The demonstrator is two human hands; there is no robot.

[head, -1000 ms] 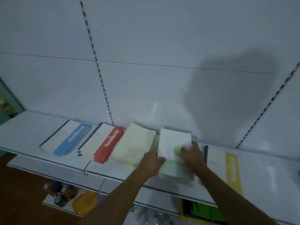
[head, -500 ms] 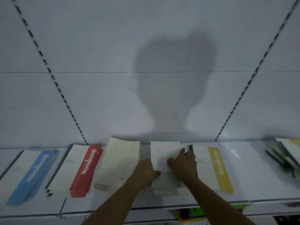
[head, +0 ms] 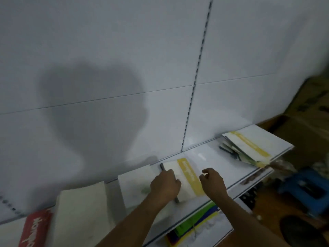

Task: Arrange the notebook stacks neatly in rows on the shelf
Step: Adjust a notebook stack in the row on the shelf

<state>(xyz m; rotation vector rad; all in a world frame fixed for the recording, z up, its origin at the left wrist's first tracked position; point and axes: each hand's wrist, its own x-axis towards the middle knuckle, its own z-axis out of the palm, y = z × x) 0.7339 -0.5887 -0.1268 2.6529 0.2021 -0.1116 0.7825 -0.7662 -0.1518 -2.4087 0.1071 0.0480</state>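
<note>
A white shelf (head: 211,157) runs along a white back panel (head: 106,59) and carries several notebook stacks. The left hand (head: 165,186) rests on the seam between a white stack (head: 135,182) and a yellow-striped stack (head: 185,175), its fingers curled down over the dark spine of the yellow-striped one; it seems to grip that edge, though blur makes the hold uncertain. The right hand (head: 212,180) hovers just right of the same stack, fingers loosely curled and holding nothing. To the left lies a cream stack (head: 81,211), then a red-striped stack (head: 35,229) at the frame's lower edge. Well apart, at the far right end of the shelf, sits an untidy fanned stack (head: 249,148) with a yellow stripe. Green and yellow items (head: 194,221) show on the shelf below. A cardboard box (head: 311,107) and a blue object (head: 306,191) stand to the right.
</note>
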